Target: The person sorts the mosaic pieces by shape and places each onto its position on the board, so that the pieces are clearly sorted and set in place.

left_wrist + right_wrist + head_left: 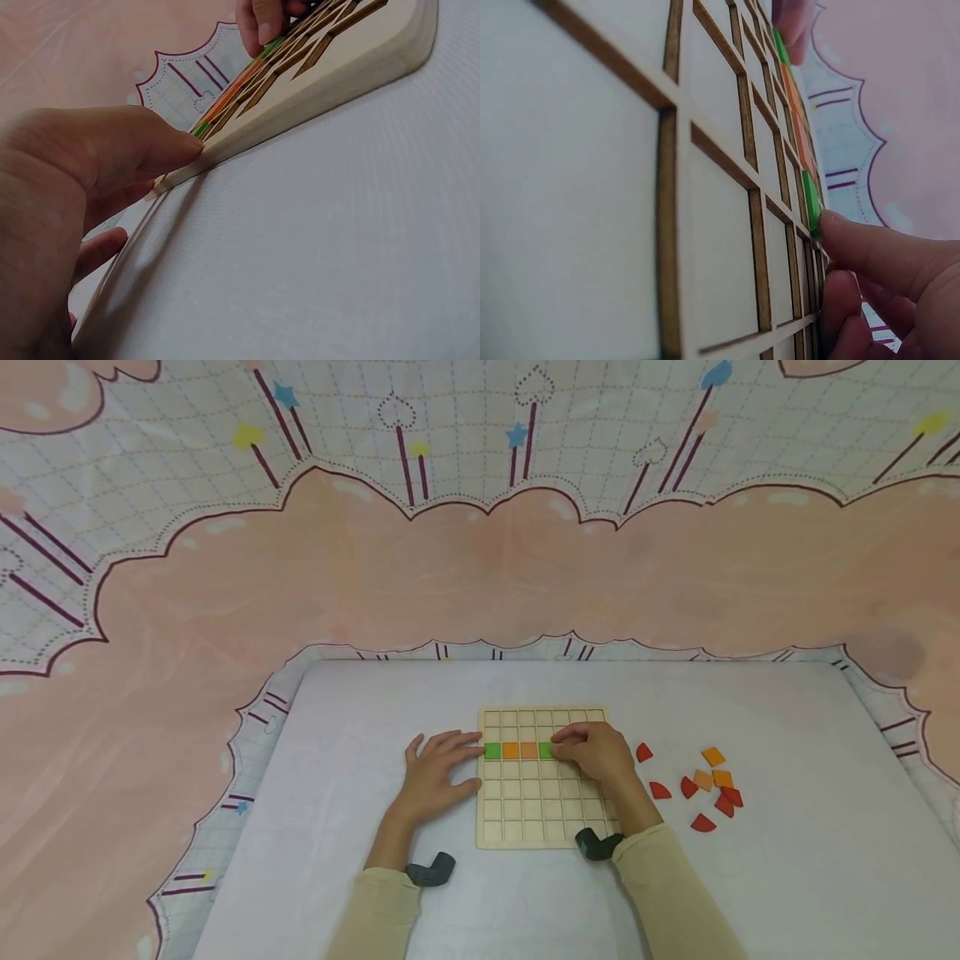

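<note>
A wooden grid board [531,810] lies on the table with one row partly filled: a green tile [492,751] at the left edge, an orange tile [511,751], a paler orange tile [529,751] and a second green tile [811,202]. My right hand [597,752] reaches over the board and pinches this second green tile at its right side, thumb tip against its edge. With fingers spread, my left hand [435,781] rests at the board's left edge. Its thumb [176,146] touches the wooden rim in the left wrist view.
Right of the board lie several loose pieces: red quarter-round pieces [703,822] and orange diamond-like tiles [713,756]. The white tabletop [817,860] extends around them. A patterned cloth [480,577] hangs behind the table. Dark wrist cameras [432,869] sit on both wrists.
</note>
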`<action>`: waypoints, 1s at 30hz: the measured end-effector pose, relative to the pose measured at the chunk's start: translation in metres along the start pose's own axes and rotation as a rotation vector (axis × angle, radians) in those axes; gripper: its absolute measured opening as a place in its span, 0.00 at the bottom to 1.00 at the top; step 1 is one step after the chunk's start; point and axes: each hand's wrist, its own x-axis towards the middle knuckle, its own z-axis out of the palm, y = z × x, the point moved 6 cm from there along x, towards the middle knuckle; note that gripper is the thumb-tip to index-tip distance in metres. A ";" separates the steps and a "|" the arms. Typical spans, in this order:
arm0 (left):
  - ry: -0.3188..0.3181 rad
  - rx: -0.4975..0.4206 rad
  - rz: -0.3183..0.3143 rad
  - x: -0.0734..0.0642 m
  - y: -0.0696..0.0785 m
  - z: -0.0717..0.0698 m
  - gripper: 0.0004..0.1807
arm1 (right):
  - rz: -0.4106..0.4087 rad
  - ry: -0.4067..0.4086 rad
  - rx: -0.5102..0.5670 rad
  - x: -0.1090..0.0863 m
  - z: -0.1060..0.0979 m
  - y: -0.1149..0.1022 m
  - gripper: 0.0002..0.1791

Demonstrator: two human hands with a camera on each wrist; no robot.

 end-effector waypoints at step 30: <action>-0.016 0.028 -0.018 0.001 0.002 0.000 0.25 | -0.072 -0.021 0.014 -0.009 -0.002 -0.003 0.12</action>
